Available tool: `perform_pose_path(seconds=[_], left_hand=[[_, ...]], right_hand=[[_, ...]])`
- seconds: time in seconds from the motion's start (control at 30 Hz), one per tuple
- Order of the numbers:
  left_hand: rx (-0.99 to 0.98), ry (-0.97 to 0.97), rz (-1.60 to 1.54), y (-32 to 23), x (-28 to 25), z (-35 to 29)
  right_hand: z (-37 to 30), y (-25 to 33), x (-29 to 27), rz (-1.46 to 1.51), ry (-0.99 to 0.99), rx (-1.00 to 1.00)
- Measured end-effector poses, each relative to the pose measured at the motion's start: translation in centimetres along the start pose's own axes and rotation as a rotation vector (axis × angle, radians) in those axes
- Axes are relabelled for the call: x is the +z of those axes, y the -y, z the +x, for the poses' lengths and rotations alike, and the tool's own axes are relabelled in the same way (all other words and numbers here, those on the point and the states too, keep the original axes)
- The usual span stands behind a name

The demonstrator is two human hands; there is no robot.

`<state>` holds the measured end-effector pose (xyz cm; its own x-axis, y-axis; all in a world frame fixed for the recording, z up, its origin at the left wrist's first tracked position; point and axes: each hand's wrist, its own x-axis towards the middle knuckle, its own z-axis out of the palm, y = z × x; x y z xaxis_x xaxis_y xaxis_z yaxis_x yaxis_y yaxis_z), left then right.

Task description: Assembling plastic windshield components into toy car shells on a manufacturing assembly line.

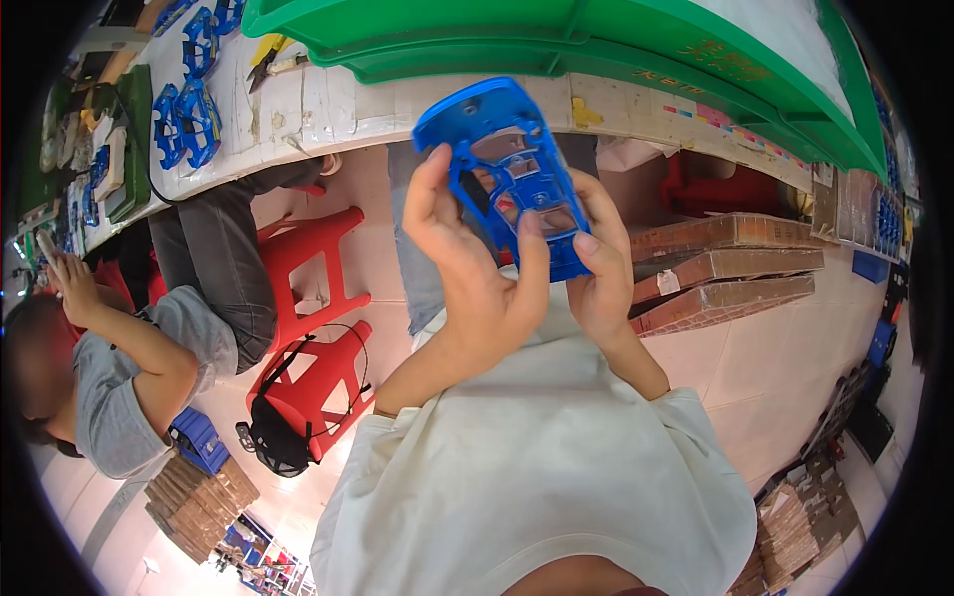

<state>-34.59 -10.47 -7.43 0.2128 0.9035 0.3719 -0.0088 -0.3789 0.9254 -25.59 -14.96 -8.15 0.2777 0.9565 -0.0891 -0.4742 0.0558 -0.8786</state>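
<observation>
Fingers of the left hand [467, 268] and right hand [596, 268] were clamped on a blue car shell [507, 169] below the green tray [556, 40]; a loose grip could have dropped it.

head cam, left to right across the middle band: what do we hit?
Co-worker in a grey shirt → red plastic stools → left hand → blue toy car shell, held by both hands → right hand → stacked brown cardboard strips → blue parts at the far right edge.
</observation>
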Motion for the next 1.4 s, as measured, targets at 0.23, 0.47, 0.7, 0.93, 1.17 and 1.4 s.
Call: perform_pose_path(seconds=[0.23,0.47,0.7,0.93,1.17,1.4], left_hand=[[0.072,0.077,0.261,0.4,-0.5,0.9],[0.05,0.021,0.206,0.7,0.0,0.8],[-0.18,0.136,0.221,0.7,-0.5,0.2],[-0.165,0.133,0.182,1.0,-0.4,0.0],[-0.212,0.067,0.079,1.2,0.0,0.1],[-0.085,0.056,0.171,1.0,-0.3,1.8]], right_hand=[[0.9,0.0,0.4,-0.313,-0.091,-0.099],[1.1,-0.1,0.6,-0.493,-0.166,-0.196],[1.0,-0.1,0.5,-0.413,-0.148,-0.177],[0.9,-0.2,0.5,-0.517,-0.144,-0.25],[0.9,-0.2,0.3,-0.576,-0.152,-0.238],[1.0,-0.3,0.4,-0.543,-0.181,-0.238]])
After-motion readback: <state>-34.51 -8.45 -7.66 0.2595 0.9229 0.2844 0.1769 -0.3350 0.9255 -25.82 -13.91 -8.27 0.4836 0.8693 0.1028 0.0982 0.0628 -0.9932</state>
